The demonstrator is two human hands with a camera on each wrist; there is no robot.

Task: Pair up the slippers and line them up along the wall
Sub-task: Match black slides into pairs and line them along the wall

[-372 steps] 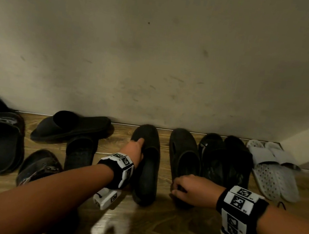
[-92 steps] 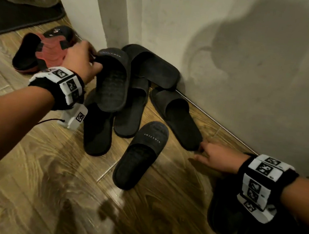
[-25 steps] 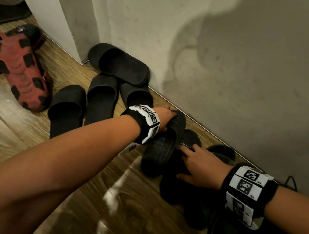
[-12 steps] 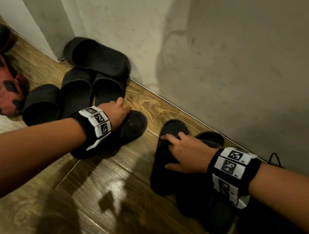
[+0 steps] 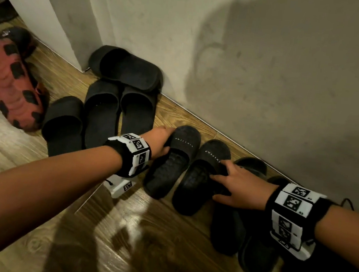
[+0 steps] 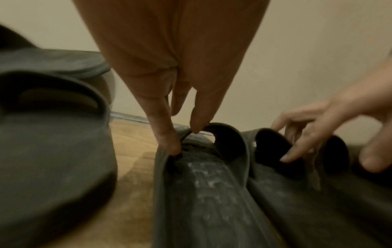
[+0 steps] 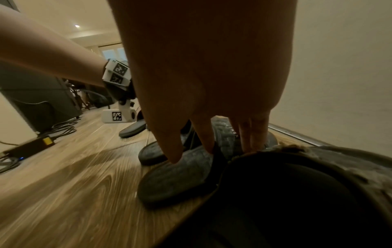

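Slippers everywhere along this grey plaster wall, and both hands are down on the middle pair. Left hand grips the left black rubber slide slipper with pale lettering on its strap; the wrist view shows a fingertip hooked over the slipper's left edge and another finger at the strap's rim, so the fingers are curled onto it. Right hand rests on the matching right black slide slipper, fingers spread and fairly straight, tips pressing on its footbed and strap edge. That is a wide, flat hand, not a closed grasp. The two lettered slippers lie side by side on the glossy wooden plank floor, toes towards the wall, just short of it.

To the right, under the right wrist, another pair of plain black slippers sits near the wall, partly hidden. To the left, two black slides lie side by side, a third black slide lies crosswise against the wall above them, and a single black slide sits further left. Far left, a red-soled shoe with black tread blocks lies sole up.
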